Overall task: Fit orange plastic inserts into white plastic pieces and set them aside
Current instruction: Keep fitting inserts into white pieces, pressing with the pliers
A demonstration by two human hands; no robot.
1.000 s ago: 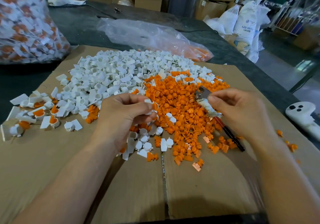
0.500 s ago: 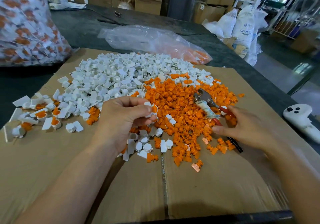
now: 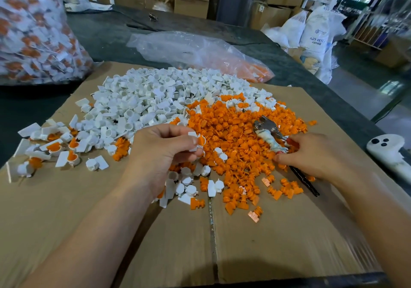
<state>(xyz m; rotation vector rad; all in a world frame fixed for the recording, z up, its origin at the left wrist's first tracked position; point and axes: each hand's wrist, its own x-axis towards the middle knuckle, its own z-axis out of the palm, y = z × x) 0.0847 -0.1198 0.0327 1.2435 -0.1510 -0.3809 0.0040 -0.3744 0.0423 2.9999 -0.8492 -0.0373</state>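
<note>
A pile of white plastic pieces (image 3: 155, 96) and a pile of orange inserts (image 3: 233, 140) lie on a flattened cardboard sheet (image 3: 66, 221). My left hand (image 3: 164, 154) pinches a white piece with an orange insert in it (image 3: 199, 140) above the seam between the piles. My right hand (image 3: 311, 156) rests on the right side of the orange pile, fingertips among the inserts and over the handles of pliers (image 3: 266, 128). Whether it grips anything is hidden. Several assembled pieces (image 3: 53, 148) lie at the far left.
A big clear bag of assembled pieces (image 3: 33, 31) stands at the back left. A slack plastic bag with orange parts (image 3: 195, 51) lies behind the piles. A white controller (image 3: 387, 149) sits by the table's right edge. Boxes and sacks stand beyond.
My right hand has put the pliers down on the orange pile and dropped to their handles. The left hand has kept hold of the white piece.
</note>
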